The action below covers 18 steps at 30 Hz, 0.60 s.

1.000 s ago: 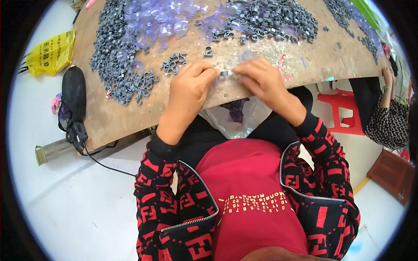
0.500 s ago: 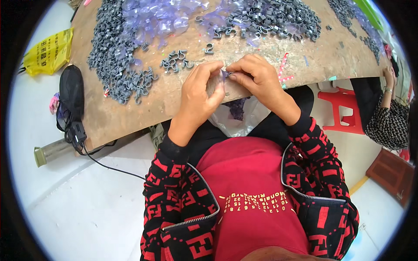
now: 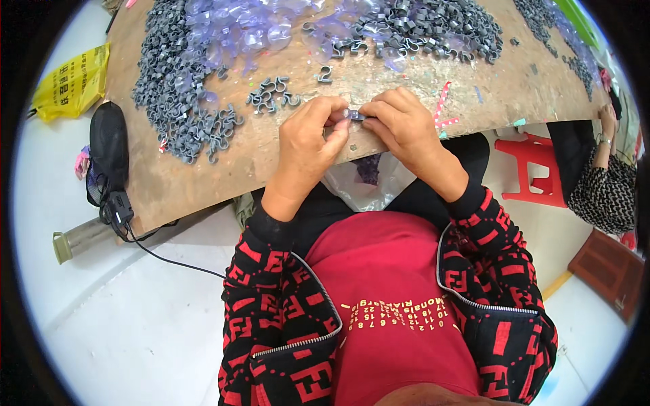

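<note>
Over the table's near edge, my left hand [image 3: 305, 139] and my right hand [image 3: 409, 128] meet, both closed in a pinch. Between their fingertips is a small translucent purple suction cup [image 3: 355, 115] with a darker part at its right; the fingers hide much of it. Just beyond my hands lie a single grey plastic clip [image 3: 325, 74] and a loose cluster of grey clips [image 3: 271, 95]. Larger heaps of grey clips [image 3: 169, 88] spread at the left and far right. A mound of clear purple suction cups [image 3: 250, 27] sits between them at the back.
A clear plastic bag [image 3: 365, 193] with purple contents hangs below the table edge [image 3: 196, 196]. To the left are a black pouch [image 3: 108, 145], a cable and a yellow bag [image 3: 74, 84]. A red stool [image 3: 531, 169] and another person's arm [image 3: 602, 145] are on the right.
My fingertips have drawn slightly apart, and the purple suction cup between them shows more plainly. The view has shifted a little; the heaps look unchanged.
</note>
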Available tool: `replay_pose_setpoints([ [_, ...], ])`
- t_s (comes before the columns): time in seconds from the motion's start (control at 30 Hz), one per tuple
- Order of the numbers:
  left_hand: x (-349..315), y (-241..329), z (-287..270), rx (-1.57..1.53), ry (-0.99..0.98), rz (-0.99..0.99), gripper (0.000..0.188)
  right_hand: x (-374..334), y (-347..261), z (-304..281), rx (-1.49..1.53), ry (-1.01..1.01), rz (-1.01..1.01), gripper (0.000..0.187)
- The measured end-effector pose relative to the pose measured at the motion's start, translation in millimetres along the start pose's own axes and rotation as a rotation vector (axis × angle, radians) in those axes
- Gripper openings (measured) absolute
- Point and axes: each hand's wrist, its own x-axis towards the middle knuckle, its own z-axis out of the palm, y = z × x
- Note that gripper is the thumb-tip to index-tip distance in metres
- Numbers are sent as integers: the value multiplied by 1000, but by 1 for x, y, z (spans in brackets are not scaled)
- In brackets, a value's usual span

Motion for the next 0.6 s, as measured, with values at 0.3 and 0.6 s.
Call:
replay_pose_setpoints([
  [0.3, 4, -3, -3, 64, -51, 76, 22, 2, 8, 0, 49, -23, -3, 22],
  [0.6, -2, 1, 3, 161, 1, 86, 25, 7, -1, 0, 122, -35, 124, 19],
])
